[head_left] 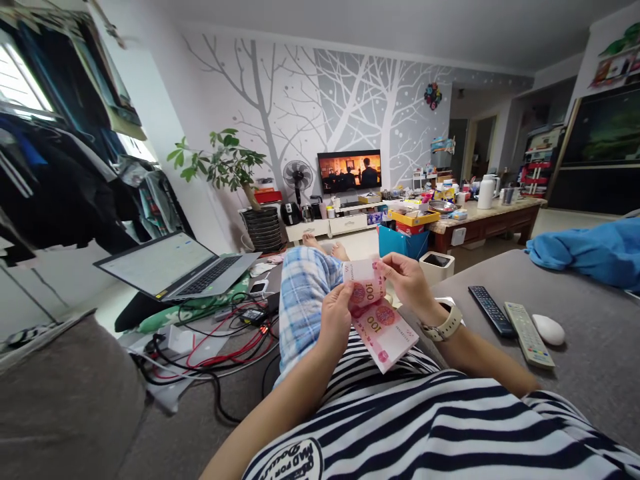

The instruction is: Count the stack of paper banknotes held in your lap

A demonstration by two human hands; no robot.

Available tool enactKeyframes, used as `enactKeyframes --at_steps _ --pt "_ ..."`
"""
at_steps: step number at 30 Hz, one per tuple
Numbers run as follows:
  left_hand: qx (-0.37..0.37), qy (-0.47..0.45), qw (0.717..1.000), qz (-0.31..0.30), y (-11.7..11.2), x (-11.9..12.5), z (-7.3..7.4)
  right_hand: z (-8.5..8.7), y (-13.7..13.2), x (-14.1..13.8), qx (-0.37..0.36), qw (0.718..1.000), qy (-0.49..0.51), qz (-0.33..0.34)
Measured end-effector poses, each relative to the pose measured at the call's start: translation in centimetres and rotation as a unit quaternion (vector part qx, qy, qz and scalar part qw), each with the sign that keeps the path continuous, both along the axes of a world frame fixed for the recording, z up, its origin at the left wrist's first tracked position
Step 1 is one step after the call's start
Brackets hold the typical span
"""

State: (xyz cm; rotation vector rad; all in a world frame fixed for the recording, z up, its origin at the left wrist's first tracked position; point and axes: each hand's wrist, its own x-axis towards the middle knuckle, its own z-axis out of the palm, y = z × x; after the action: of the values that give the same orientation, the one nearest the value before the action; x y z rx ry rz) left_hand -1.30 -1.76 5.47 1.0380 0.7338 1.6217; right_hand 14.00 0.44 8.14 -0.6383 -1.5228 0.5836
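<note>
Red-and-white banknotes marked 100 are held above my lap, folded or fanned so that one part stands up toward the far side and another slopes down toward me. My left hand pinches them at the left, its thumb lying on the face of the notes. With fingers and thumb closed, my right hand grips the top right edge of the upper part. A watch with a pale strap is on my right wrist. How many notes there are, I cannot tell.
On the sofa to my right lie a black remote, a pale remote and a white mouse. An open laptop and tangled cables are on my left. Beyond stand a small white bin and a laden table.
</note>
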Motion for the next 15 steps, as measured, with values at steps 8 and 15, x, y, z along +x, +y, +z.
enactKeyframes --at_steps 8,15 --pt "0.012 -0.005 1.000 -0.010 -0.5 -0.5 0.8 0.3 0.4 -0.8 0.073 0.991 -0.042 -0.106" --pt "0.022 0.007 0.999 0.022 -0.2 -0.4 0.7 0.0 1.1 -0.9 0.040 0.997 -0.002 -0.064"
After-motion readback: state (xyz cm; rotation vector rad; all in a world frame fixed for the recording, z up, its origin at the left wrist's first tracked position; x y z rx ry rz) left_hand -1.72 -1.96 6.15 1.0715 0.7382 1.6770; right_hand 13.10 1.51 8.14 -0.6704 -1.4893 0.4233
